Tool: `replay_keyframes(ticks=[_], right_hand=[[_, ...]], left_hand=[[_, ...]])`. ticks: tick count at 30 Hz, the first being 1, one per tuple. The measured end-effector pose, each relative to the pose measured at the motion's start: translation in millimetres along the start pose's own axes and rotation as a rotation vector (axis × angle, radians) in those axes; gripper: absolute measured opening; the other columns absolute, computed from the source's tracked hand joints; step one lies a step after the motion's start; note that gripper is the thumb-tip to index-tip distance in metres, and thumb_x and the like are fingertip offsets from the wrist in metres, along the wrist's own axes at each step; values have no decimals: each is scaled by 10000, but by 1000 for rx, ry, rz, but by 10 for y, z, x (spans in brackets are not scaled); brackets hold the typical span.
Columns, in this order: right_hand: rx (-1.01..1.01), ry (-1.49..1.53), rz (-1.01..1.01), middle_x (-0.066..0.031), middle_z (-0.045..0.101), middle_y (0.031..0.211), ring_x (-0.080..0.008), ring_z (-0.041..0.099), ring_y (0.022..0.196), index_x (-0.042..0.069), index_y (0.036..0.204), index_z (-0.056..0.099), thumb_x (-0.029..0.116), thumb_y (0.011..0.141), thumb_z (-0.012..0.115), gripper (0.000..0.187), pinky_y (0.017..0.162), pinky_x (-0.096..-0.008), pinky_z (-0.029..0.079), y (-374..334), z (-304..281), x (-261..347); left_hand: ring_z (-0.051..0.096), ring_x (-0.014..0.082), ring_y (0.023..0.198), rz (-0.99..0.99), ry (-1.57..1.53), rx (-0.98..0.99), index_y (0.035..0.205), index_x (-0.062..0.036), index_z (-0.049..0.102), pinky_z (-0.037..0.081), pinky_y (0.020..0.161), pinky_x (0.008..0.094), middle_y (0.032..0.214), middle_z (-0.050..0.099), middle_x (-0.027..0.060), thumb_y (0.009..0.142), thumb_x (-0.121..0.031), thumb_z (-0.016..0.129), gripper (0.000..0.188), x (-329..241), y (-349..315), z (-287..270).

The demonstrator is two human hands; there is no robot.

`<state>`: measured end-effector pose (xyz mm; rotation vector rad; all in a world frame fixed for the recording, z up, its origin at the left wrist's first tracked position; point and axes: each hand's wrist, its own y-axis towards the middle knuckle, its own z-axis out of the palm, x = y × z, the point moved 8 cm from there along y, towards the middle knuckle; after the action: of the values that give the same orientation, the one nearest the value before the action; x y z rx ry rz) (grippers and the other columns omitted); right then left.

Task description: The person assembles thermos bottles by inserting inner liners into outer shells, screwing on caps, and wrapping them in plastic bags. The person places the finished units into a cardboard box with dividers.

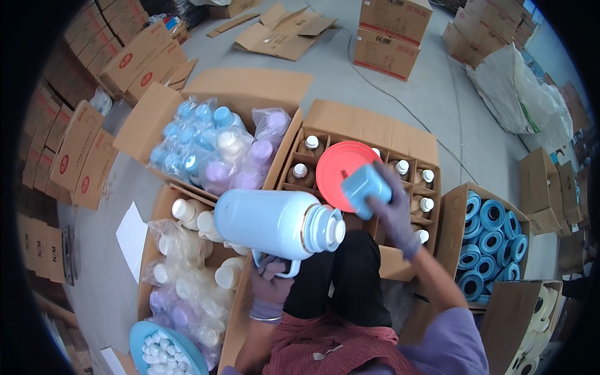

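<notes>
A glossy light-blue thermos jug (261, 219) lies tilted on its side above my lap, its white-tipped neck turned right. My gloved left hand (271, 284) is closed round the handle at its underside. In my gloved right hand (394, 209) is a light-blue cup-shaped lid (365, 189), apart from the jug and partly blurred. Behind the lid, a round red plastic dish (335, 160) rests on a divided carton (375, 123). White-capped bottles (301, 171) stand in its compartments.
Left of me, open cartons hold bagged blue, white and lilac cups (215, 147) and bagged pale parts (187, 284). A blue basin (139, 340) contains small white caps. Blue rings (492, 214) fill a carton on the right. Stacked cartons (389, 53) and flattened cardboard (281, 37) lie beyond.
</notes>
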<state>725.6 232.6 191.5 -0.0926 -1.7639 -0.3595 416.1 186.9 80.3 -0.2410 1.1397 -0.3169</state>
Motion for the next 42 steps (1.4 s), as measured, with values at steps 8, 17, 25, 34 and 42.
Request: replay_keyframes(ticks=[8,17,25,34,42], right_hand=[[194,1048,394,-87,496,1406,-204,540,1250,77,1513,290,266,1000,565,612,986,-373,513,-666,546,109],[520,830,264,-144,608,1291,-229,601,1199,-2,1420,456,353,897,689,674,1045,-372,473,-250,338,133],[470,221,210,-58,579,1314,-171,531,1226,65,1367,549,227,877,736,549,1046,-343,435,-895,-143,158],[190,-490,1100,-192,694,1041,-285,680,960,-13,1141,649,413,884,670,498,852,-405,537,-3612,-1500,-2355],[643,-813,1163,-242,659,1200,-391,651,1087,11,1209,658,461,834,659,586,969,-427,501,-4988,-756,-3270]], left_hand=[[457,198,755,169,-605,359,1087,-114,562,464,739,371,910,455,44,1041,-404,409,331,-122,-17,640],[410,227,1381,197,226,455,1516,27,298,287,1161,342,1493,415,170,864,-41,546,701,-541,-216,841],[509,231,1308,27,542,571,1422,30,467,327,1154,397,1393,542,144,869,-68,665,595,-284,-785,472],[557,298,1252,246,588,170,1408,94,416,451,1094,378,1358,539,215,1063,-199,374,454,-848,81,346],[577,294,1217,240,681,521,1395,84,459,430,1080,412,1296,590,212,1058,-339,409,543,-887,186,1162]])
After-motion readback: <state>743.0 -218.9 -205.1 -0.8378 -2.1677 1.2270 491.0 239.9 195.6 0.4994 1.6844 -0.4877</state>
